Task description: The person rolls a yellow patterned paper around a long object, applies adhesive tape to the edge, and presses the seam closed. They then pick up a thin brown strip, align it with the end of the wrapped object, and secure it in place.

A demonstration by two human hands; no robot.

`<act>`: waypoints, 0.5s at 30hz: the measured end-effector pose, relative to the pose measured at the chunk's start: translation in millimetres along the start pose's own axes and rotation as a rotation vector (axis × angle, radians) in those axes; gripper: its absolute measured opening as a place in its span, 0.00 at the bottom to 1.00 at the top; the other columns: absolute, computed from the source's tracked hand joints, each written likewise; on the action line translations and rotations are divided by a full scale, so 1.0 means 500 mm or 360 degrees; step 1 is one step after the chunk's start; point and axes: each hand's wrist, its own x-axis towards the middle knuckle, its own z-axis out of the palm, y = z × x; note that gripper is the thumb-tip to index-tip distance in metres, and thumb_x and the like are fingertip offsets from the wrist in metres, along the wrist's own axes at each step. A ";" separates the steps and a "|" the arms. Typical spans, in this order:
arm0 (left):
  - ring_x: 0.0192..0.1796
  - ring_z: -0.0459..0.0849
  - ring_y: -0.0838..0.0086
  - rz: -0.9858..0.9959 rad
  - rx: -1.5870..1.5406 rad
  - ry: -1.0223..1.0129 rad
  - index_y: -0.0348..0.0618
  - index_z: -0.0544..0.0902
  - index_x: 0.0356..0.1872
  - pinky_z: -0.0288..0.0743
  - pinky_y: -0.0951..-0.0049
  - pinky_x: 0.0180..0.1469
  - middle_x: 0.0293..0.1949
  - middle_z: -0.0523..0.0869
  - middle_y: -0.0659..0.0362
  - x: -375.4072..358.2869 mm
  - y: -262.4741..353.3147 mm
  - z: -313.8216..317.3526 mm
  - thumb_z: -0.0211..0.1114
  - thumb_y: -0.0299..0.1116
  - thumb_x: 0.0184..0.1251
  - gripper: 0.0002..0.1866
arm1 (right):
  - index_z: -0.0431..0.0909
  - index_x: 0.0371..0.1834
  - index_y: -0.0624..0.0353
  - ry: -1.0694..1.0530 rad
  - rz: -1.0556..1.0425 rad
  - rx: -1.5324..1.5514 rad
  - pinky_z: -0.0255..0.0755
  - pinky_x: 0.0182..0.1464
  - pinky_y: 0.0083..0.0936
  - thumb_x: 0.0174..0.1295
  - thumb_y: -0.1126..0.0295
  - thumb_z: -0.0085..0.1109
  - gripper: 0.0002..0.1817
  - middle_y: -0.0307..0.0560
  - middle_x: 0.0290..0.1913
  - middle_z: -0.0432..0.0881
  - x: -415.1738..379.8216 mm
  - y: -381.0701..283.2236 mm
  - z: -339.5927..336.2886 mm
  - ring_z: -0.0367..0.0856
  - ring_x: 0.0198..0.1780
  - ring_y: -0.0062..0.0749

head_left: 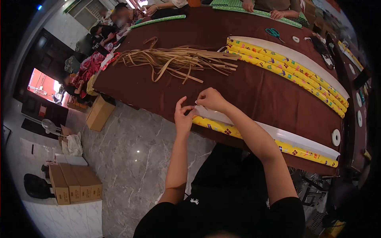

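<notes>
A yellow patterned roll (301, 150) with a white inner flap lies along the table's near edge. At its left end, my left hand (184, 117) has thumb and forefinger brought together at the corner, the other fingers raised. Just to the right, my right hand (212, 100) pinches above the white flap; something small and white shows at its fingertips, too small to make out. Several more yellow rolls (285, 67) lie side by side farther back. A heap of brown paper strips (174, 59) is spread left of them.
A white tape roll (336, 137) lies by the roll's right end. Teal scissors (274, 33) and a smaller tape roll (295, 39) are at the back. Co-workers handle green rolls (258, 15) across the brown table (131, 89). Cardboard boxes (75, 184) stand lower left.
</notes>
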 end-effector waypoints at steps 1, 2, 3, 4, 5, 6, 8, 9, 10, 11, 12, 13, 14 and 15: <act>0.44 0.84 0.77 0.0033 0.0016 -0.0014 0.44 0.69 0.67 0.75 0.78 0.50 0.38 0.87 0.58 0.000 -0.001 0.000 0.63 0.16 0.59 0.32 | 0.87 0.30 0.62 -0.0032 0.0103 0.0207 0.77 0.36 0.26 0.54 0.68 0.64 0.08 0.47 0.27 0.86 0.003 0.003 0.000 0.84 0.29 0.27; 0.44 0.84 0.77 0.0038 0.0016 -0.0018 0.44 0.69 0.67 0.75 0.78 0.50 0.38 0.87 0.58 0.000 -0.003 0.000 0.63 0.16 0.59 0.32 | 0.87 0.30 0.62 -0.0027 0.0101 0.0207 0.77 0.36 0.26 0.54 0.68 0.64 0.08 0.47 0.27 0.86 0.006 0.006 -0.001 0.84 0.29 0.27; 0.44 0.84 0.77 0.0081 0.0062 -0.0002 0.44 0.70 0.67 0.75 0.77 0.51 0.39 0.88 0.58 0.000 -0.007 -0.001 0.63 0.17 0.60 0.31 | 0.86 0.30 0.63 -0.0056 0.0114 0.0269 0.76 0.35 0.24 0.56 0.70 0.63 0.08 0.46 0.27 0.86 0.008 0.008 -0.002 0.83 0.29 0.24; 0.45 0.84 0.77 0.0124 0.0109 0.0013 0.45 0.70 0.66 0.75 0.76 0.52 0.39 0.88 0.57 0.001 -0.010 -0.002 0.63 0.17 0.61 0.30 | 0.85 0.29 0.65 -0.0085 0.0126 0.0331 0.76 0.34 0.22 0.57 0.71 0.61 0.08 0.45 0.28 0.86 0.010 0.011 -0.004 0.82 0.29 0.21; 0.45 0.84 0.77 0.0127 0.0110 0.0010 0.45 0.70 0.66 0.75 0.76 0.52 0.39 0.88 0.57 0.000 -0.014 -0.003 0.63 0.17 0.61 0.30 | 0.85 0.29 0.65 -0.0081 0.0125 0.0332 0.76 0.34 0.22 0.57 0.71 0.61 0.08 0.45 0.28 0.86 0.012 0.014 -0.005 0.82 0.29 0.21; 0.45 0.85 0.73 0.0217 0.0411 0.0072 0.48 0.71 0.66 0.73 0.73 0.55 0.39 0.88 0.58 -0.001 -0.017 -0.003 0.64 0.19 0.61 0.30 | 0.84 0.29 0.66 -0.0092 0.0113 0.0431 0.76 0.34 0.21 0.59 0.71 0.60 0.08 0.45 0.28 0.87 0.011 0.013 -0.008 0.82 0.30 0.21; 0.45 0.86 0.69 0.0306 0.0714 0.0133 0.51 0.71 0.66 0.71 0.69 0.58 0.39 0.89 0.59 0.001 -0.023 -0.003 0.65 0.21 0.61 0.30 | 0.83 0.28 0.67 -0.0103 0.0103 0.0530 0.76 0.34 0.21 0.60 0.71 0.60 0.09 0.45 0.29 0.87 0.010 0.012 -0.011 0.82 0.30 0.21; 0.46 0.86 0.68 0.0413 0.0834 0.0193 0.52 0.72 0.65 0.71 0.68 0.59 0.39 0.89 0.58 0.003 -0.024 -0.004 0.65 0.22 0.62 0.29 | 0.83 0.28 0.67 -0.0123 0.0118 0.0550 0.76 0.34 0.20 0.61 0.71 0.59 0.09 0.45 0.30 0.87 0.008 0.009 -0.012 0.82 0.31 0.21; 0.47 0.86 0.66 0.0519 0.0954 0.0253 0.53 0.73 0.65 0.70 0.66 0.60 0.39 0.89 0.57 0.005 -0.024 -0.005 0.65 0.22 0.63 0.28 | 0.83 0.28 0.67 -0.0144 0.0134 0.0569 0.76 0.34 0.20 0.61 0.71 0.58 0.10 0.45 0.30 0.87 0.006 0.006 -0.014 0.82 0.31 0.21; 0.47 0.86 0.66 0.0520 0.0953 0.0253 0.53 0.73 0.65 0.70 0.66 0.60 0.39 0.89 0.57 0.009 -0.024 -0.006 0.65 0.22 0.63 0.28 | 0.83 0.28 0.67 -0.0143 0.0134 0.0569 0.76 0.34 0.20 0.61 0.71 0.58 0.10 0.45 0.30 0.87 0.006 0.003 -0.015 0.82 0.31 0.21; 0.46 0.86 0.68 0.0395 0.0727 0.0190 0.52 0.74 0.64 0.70 0.66 0.60 0.39 0.90 0.57 0.014 -0.022 -0.006 0.65 0.22 0.64 0.27 | 0.83 0.28 0.67 -0.0145 0.0131 0.0556 0.76 0.34 0.20 0.61 0.71 0.58 0.10 0.45 0.30 0.88 0.006 0.003 -0.015 0.83 0.31 0.22; 0.46 0.86 0.70 0.0268 0.0500 0.0127 0.52 0.75 0.63 0.70 0.67 0.61 0.38 0.90 0.58 0.018 -0.020 -0.008 0.65 0.22 0.64 0.26 | 0.83 0.28 0.66 -0.0148 0.0129 0.0543 0.77 0.34 0.21 0.61 0.71 0.58 0.09 0.45 0.30 0.88 0.006 0.002 -0.014 0.83 0.31 0.22; 0.46 0.86 0.70 0.0267 0.0502 0.0129 0.52 0.75 0.63 0.70 0.67 0.61 0.38 0.90 0.58 0.021 -0.018 -0.009 0.65 0.22 0.64 0.26 | 0.83 0.28 0.66 -0.0150 0.0129 0.0544 0.77 0.34 0.21 0.61 0.71 0.58 0.09 0.45 0.30 0.88 0.006 0.002 -0.014 0.83 0.31 0.22; 0.45 0.85 0.73 0.0234 0.0438 0.0075 0.48 0.75 0.63 0.71 0.71 0.57 0.38 0.89 0.58 0.023 -0.013 -0.010 0.63 0.21 0.66 0.24 | 0.83 0.28 0.66 -0.0150 0.0120 0.0546 0.77 0.35 0.21 0.61 0.71 0.58 0.09 0.45 0.30 0.88 0.007 0.005 -0.013 0.82 0.31 0.22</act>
